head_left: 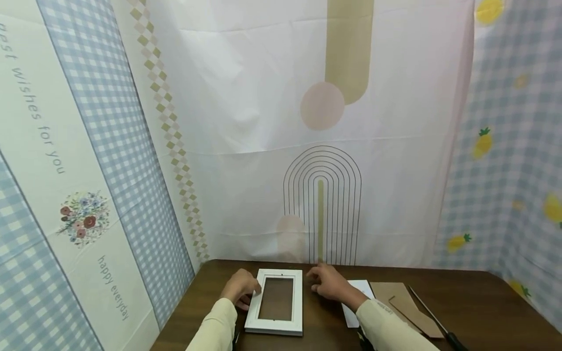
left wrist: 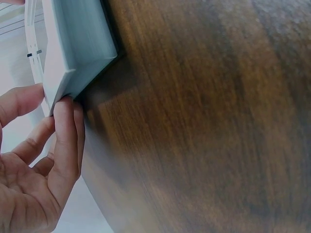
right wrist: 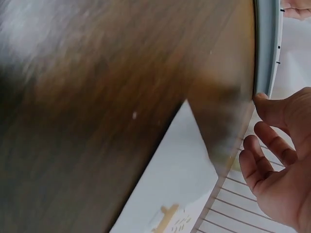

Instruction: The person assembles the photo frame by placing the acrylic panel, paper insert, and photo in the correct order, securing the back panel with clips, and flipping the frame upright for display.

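Observation:
A white picture frame point(head_left: 297, 302) lies on the dark wooden table, its opening showing brown inside. My left hand point(head_left: 240, 287) grips the frame's left side, thumb on the top face and fingers against the outer edge. The left wrist view shows this hand point(left wrist: 36, 165) pinching the frame point(left wrist: 87, 34) near a corner. To the right of the frame, my right hand point(head_left: 328, 282) hovers with loosely bent fingers. In the right wrist view the right hand's thumb point(right wrist: 272, 109) is right at the end of the frame point(right wrist: 266, 48), and the other fingers hold nothing.
A white printed card point(head_left: 352, 317) lies partly under my right forearm. Beside it is a brown backing board point(head_left: 392, 291) with a stand leg. Farther right is a long screwdriver point(head_left: 452, 339) with a black handle. Patterned cloth point(head_left: 246, 195) hangs behind the table.

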The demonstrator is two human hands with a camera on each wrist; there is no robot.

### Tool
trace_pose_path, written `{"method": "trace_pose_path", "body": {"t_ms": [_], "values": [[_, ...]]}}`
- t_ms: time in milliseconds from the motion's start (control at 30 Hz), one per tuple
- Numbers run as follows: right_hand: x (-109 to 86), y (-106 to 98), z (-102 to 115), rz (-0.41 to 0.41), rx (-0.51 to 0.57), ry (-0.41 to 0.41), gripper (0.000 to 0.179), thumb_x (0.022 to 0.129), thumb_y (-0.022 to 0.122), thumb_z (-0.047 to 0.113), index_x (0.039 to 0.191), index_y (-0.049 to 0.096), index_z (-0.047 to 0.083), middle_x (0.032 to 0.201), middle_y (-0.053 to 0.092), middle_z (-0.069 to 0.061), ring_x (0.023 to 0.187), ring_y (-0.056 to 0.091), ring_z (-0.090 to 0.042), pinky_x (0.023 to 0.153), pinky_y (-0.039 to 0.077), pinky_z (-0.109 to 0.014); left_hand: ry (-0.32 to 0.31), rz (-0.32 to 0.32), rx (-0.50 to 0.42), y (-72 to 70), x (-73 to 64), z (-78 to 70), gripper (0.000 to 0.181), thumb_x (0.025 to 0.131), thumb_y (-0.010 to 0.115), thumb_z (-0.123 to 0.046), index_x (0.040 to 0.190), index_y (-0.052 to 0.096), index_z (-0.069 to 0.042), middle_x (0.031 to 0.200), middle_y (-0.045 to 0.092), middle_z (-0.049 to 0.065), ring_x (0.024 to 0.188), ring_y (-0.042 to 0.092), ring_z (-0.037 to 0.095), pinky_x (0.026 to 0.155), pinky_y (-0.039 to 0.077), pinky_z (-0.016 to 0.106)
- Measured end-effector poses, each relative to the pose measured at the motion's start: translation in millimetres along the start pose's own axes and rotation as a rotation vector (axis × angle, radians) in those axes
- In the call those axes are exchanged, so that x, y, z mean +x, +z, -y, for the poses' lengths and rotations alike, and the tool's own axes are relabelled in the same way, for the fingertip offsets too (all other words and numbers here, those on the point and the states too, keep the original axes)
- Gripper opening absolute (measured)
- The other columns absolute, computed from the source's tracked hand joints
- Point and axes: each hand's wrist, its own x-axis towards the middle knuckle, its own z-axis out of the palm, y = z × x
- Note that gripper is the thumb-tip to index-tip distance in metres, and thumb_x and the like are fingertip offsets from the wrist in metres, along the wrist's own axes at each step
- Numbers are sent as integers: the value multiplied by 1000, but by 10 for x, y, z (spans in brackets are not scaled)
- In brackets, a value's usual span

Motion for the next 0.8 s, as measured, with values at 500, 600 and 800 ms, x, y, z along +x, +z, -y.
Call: {"method": "trace_pose_path", "body": {"t_ms": [500, 600, 800], "values": [[-122, -97, -304, 54, -72, 32, 29, 94, 87, 18, 122, 82, 13, 111, 77, -5, 96, 71, -19, 75, 63, -40, 13, -6, 15, -7, 11, 11, 18, 90, 76, -3, 106, 71, 2, 96, 67, 18, 83, 73, 39, 62, 72, 46], [-157, -133, -297, 80, -90, 74, 29, 95, 88, 21, 124, 82, 16, 114, 77, -2, 103, 73, -21, 82, 65, -43, 11, -5, 17, -6, 13, 16, 18, 90, 77, -3, 106, 72, 2, 96, 67, 18, 82, 73, 38, 62, 72, 45], [-280, -387, 64, 88, -104, 179, 28, 92, 91, 22, 119, 83, 17, 116, 80, -7, 107, 75, -31, 87, 66, -51, 10, -3, 14, -7, 16, 24, 17, 90, 77, -3, 105, 72, 2, 96, 68, 19, 82, 73, 38, 61, 72, 45]]}}
